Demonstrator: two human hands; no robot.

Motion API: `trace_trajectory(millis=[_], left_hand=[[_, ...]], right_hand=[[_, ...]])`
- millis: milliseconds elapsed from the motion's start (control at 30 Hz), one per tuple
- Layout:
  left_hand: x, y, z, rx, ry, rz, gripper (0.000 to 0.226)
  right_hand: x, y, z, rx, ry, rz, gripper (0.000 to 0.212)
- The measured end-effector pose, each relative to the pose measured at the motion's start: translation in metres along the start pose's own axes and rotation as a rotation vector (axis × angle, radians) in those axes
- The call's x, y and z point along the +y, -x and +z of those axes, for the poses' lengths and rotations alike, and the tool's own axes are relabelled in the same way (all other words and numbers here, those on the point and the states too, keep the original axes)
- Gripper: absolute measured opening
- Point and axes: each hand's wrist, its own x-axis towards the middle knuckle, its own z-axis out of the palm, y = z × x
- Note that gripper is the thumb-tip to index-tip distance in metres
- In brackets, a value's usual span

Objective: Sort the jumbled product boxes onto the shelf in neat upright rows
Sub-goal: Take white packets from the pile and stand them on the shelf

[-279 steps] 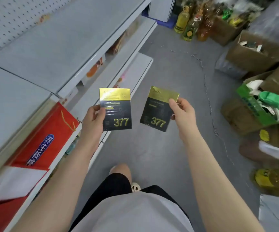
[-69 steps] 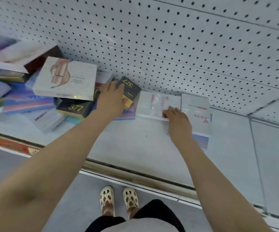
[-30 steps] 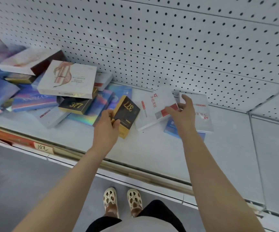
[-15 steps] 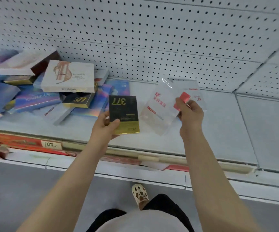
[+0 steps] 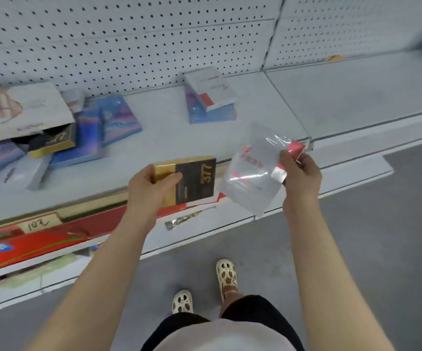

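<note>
My left hand [image 5: 151, 184] grips the black-and-gold box [image 5: 188, 181] by its gold end, thumb across the face, fingers curled behind. The box hangs over the front edge of the shelf [image 5: 169, 138], its long axis roughly level, the gold end toward my left and the "377" end toward my right, the numerals lying sideways. My right hand [image 5: 300, 173] pinches the white-and-red box [image 5: 251, 171] in shiny film at its upper right corner; that box tilts, its long axis running down toward my left, just right of the black box. Farther back on the shelf lie a jumbled pile [image 5: 52, 127] and two stacked boxes [image 5: 208, 100].
</note>
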Motion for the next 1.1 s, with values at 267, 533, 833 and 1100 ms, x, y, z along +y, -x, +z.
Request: trace_trajectory(millis=[267, 533, 833, 1100], left_hand=[[-0.003, 0.033, 0.135, -0.489, -0.048, -0.157, 0.021], [-0.015, 0.072, 0.336, -0.605, -0.184, -0.042, 0.029], [-0.011, 0.099, 0.522, -0.576, -0.048, 0.001, 0.012], [0.022, 0.062, 0.669, -0.628, 0.037, 0.063, 0.009]], right_hand=[[0.006, -0.029, -0.137, 0.205, -0.016, 0.025, 0.008], [-0.017, -0.106, -0.316, 0.374, -0.029, 0.018, 0.008], [-0.050, -0.200, -0.459, 0.477, -0.083, 0.032, 0.007], [-0.082, -0.327, -0.514, 0.512, -0.088, 0.002, 0.010]])
